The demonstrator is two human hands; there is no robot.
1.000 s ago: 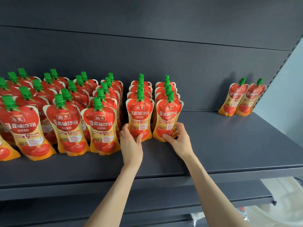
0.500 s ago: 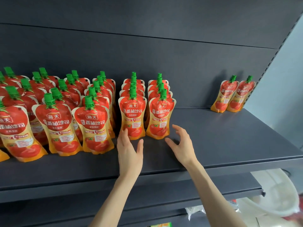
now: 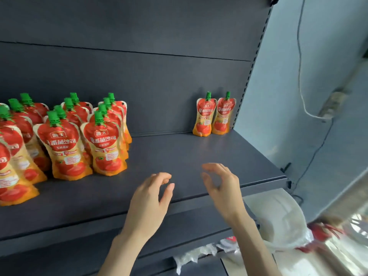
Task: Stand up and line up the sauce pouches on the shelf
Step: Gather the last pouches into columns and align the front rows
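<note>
Two loose, empty: left grip [image 3: 147,204], right grip [image 3: 225,190] | pouch rows [image 3: 103,140], corner pair [image 3: 205,114] well apart

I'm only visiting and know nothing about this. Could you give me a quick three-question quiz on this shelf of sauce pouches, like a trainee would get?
1. True or false: the left hand and the right hand hold nothing.
2. How many pouches stand apart at the right end of the shelf?
3. The pouch caps are: A red, B green, C blue.
Key: 1 true; 2 two; 3 B.
</note>
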